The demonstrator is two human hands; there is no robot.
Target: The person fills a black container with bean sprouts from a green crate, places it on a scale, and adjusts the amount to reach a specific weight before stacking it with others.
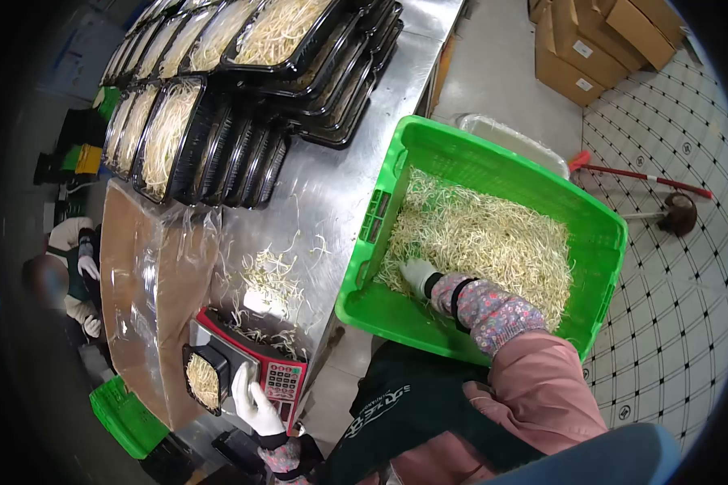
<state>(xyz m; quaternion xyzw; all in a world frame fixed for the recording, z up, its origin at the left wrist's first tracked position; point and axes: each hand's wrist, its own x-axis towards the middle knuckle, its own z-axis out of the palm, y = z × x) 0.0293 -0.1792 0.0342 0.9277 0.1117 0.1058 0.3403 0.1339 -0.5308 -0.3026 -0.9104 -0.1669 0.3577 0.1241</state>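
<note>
My left hand [256, 402], in a white glove, is open beside the red scale [283, 380], its fingers apart and close to a small black tray [188, 356]. Bean sprouts [204, 381] fill that tray, which rests on the scale's plate. Inside a large green crate [493, 145], my gloved right hand [417, 276] touches the near left part of a heap of bean sprouts [493, 234]. Its fingertips are partly hidden among the sprouts, so their grip does not show.
Loose sprouts [271, 283] lie on the steel table [315, 194] by the scale. Stacked black trays of sprouts [279, 36] stand at the far end. A plastic-lined cardboard box [137, 283] borders the table's left side. A co-worker [73, 267] is beyond. Cartons [582, 52] stand on the floor.
</note>
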